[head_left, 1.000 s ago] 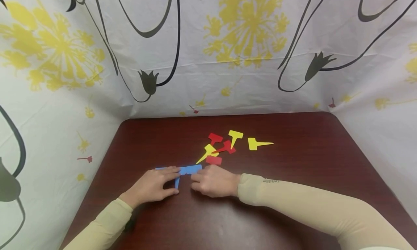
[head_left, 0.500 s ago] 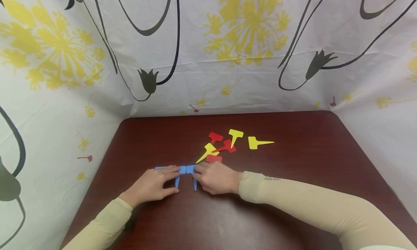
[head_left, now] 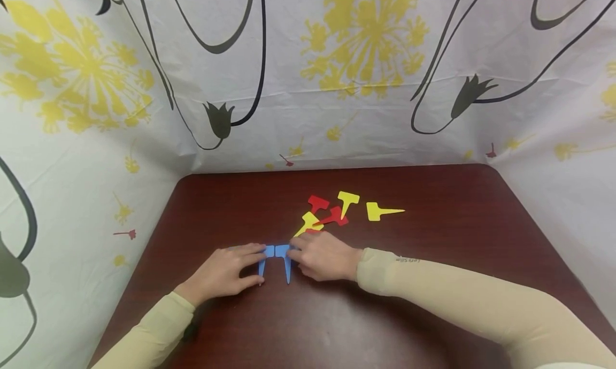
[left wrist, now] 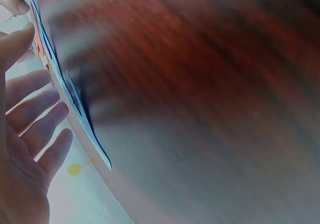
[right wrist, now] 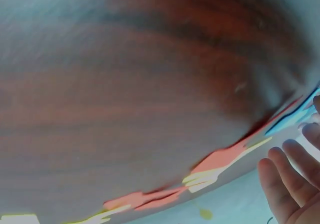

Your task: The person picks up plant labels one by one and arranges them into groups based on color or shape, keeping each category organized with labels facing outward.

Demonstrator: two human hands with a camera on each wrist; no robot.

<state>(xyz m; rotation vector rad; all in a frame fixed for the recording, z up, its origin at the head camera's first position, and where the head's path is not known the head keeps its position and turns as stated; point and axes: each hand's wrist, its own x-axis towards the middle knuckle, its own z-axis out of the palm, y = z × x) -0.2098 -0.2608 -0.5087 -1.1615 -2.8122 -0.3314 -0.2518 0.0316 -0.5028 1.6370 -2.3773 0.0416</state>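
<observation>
Blue T-shaped plant labels lie side by side on the table. My left hand rests its fairly straight fingers over the left blue label, its thumb near that label's pointed tip. The right blue label has its head edge to edge with the left one, stem toward me. Fingertips of my right hand touch the right end of its head and partly hide it. In the left wrist view the fingers of my left hand are extended above the blue labels. Relaxed fingers show on my right hand in the right wrist view.
Beyond the right hand lie loose red labels and yellow labels, some overlapping. One yellow label lies apart to the right. The dark wooden table meets a patterned cloth at the back and sides.
My right hand has moved up and slightly right, uncovering the right blue label's stem and covering most of the nearest red label. The left hand has hardly moved.
</observation>
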